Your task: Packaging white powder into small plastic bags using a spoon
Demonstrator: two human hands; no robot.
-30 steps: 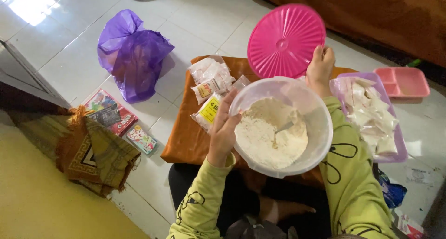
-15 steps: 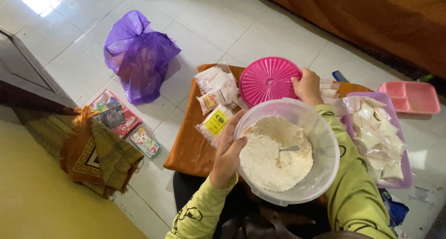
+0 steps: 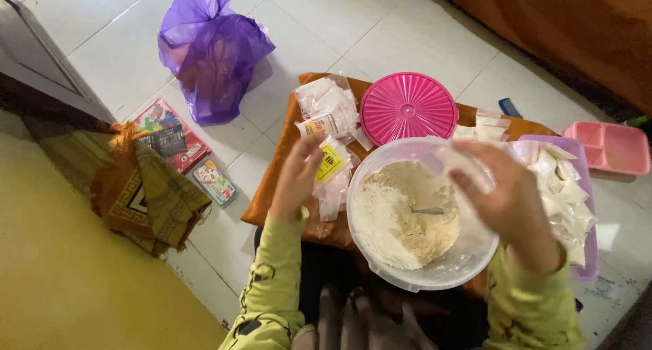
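The left hand (image 3: 297, 175), fingers loosely open and holding nothing, hovers at 9 o'clock of the clear bowl (image 3: 380, 255) of flour, while the right hand (image 3: 506, 204), spread open and empty, hovers over its 3 o'clock rim, pink lid (image 3: 408, 108) lying at 12 o'clock.

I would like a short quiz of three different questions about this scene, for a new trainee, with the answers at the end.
1. True or false: the pink lid covers the clear bowl.
2. Which thing lies in the white powder? A) a knife B) a metal spoon C) a comb
3. Fill the gap: the purple tray of small filled packets lies on the person's ____ side.

Key
1. False: it lies flat on the orange cloth, beyond the bowl.
2. B
3. right; the right hand hovers over the bowl, the left hand is at the plastic bags.
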